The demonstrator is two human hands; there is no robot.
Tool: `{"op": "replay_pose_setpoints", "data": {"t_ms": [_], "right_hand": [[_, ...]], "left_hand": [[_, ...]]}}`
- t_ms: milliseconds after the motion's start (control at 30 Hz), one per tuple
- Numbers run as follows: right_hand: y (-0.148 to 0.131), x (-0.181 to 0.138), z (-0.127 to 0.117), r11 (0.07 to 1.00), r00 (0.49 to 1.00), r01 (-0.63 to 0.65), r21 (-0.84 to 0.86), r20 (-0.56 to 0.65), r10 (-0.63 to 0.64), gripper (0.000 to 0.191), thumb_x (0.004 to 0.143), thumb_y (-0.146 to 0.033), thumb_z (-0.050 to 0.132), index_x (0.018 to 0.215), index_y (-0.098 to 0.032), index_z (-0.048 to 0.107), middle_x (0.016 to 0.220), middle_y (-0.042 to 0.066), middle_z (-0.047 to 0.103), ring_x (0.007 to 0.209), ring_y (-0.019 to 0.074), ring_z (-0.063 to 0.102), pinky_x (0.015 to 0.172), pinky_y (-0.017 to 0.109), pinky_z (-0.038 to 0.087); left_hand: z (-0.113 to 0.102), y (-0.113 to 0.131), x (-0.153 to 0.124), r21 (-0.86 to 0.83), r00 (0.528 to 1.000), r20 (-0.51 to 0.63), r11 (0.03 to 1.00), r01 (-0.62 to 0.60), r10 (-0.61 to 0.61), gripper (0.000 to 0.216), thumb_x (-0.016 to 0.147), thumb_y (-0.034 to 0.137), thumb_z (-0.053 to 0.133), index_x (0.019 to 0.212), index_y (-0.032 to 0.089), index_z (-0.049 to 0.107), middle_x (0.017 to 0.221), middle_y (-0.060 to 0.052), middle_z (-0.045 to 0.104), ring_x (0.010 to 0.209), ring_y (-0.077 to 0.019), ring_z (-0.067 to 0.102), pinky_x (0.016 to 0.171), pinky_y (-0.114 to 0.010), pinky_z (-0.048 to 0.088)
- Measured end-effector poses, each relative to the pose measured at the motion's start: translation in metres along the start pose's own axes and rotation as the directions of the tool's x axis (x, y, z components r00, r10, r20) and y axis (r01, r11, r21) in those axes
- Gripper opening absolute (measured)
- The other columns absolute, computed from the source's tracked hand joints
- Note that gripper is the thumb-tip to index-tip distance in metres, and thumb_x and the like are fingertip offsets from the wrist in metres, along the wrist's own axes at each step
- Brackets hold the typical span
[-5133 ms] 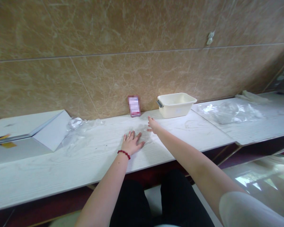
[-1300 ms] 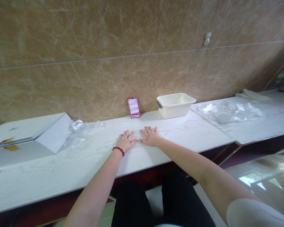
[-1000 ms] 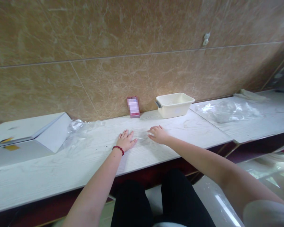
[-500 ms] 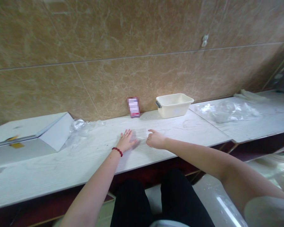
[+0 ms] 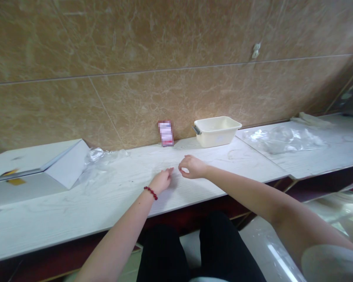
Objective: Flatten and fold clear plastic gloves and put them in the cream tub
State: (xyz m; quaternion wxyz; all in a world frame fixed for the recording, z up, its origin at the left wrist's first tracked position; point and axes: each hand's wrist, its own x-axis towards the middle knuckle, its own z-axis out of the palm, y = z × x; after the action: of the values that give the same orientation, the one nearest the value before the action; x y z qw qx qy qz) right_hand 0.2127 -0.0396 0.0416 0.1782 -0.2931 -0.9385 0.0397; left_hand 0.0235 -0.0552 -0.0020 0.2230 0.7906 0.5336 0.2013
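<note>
Over the middle of the white wood-grain counter, my two hands are close together, with a small gap between their fingertips. My left hand, a red bead bracelet at its wrist, is closed with its fingertips pressed together and pointing right. Thumb and index finger of my right hand meet in a ring, pinched. Anything held between either hand's fingers is too small or too clear to make out. Behind them, a cream plastic bin with a grey handle stands by the wall.
A phone-like upright object with a blurred-out front leans on the tiled wall. To the left lie a white cardboard box and crumpled clear plastic. More clear plastic wrap spreads at right. The counter's front edge runs above my legs.
My left hand has gone from spread flat on the counter to closed fingertips, shifting slightly right. My right hand has changed from a pointing finger to a ring-shaped pinch, a little higher in view.
</note>
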Motion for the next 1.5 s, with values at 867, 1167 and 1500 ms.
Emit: {"op": "replay_pose_setpoints", "data": {"t_ms": [867, 1167, 1500], "right_hand": [[0.073, 0.042, 0.059, -0.013, 0.847, -0.416, 0.909, 0.393, 0.357, 0.016, 0.069, -0.023, 0.059, 0.082, -0.014, 0.056, 0.073, 0.002, 0.061, 0.06, 0.0078, 0.058, 0.048, 0.013, 0.046], [0.072, 0.044, 0.053, -0.053, 0.822, -0.395, 0.917, 0.379, 0.426, 0.02, 0.078, -0.02, 0.045, 0.098, -0.018, 0.052, 0.062, 0.0, 0.06, 0.055, 0.0078, 0.057, 0.045, 0.016, 0.043], [0.074, 0.05, 0.065, -0.084, 0.811, -0.269, 0.96, 0.272, 0.518, 0.009, 0.071, -0.016, 0.049, 0.072, -0.018, 0.059, 0.065, -0.001, 0.061, 0.055, 0.0079, 0.054, 0.045, 0.017, 0.04]], "left_hand": [[-0.026, -0.05, 0.047, -0.911, 0.971, 0.181, 0.346, 0.227, -0.159, 0.039, 0.074, 0.005, 0.039, 0.111, 0.015, 0.046, 0.121, -0.007, 0.045, 0.109, -0.0182, 0.043, 0.089, -0.029, 0.04], [-0.022, -0.055, 0.052, -0.957, 0.973, 0.159, 0.218, 0.194, -0.165, 0.039, 0.075, 0.004, 0.04, 0.112, 0.015, 0.046, 0.114, -0.009, 0.052, 0.101, -0.0169, 0.051, 0.088, -0.031, 0.04], [-0.014, -0.054, 0.056, -0.973, 0.971, 0.146, 0.15, 0.176, -0.191, 0.02, 0.07, 0.008, 0.052, 0.089, 0.011, 0.059, 0.083, -0.009, 0.064, 0.077, -0.018, 0.059, 0.07, -0.032, 0.047]]}}
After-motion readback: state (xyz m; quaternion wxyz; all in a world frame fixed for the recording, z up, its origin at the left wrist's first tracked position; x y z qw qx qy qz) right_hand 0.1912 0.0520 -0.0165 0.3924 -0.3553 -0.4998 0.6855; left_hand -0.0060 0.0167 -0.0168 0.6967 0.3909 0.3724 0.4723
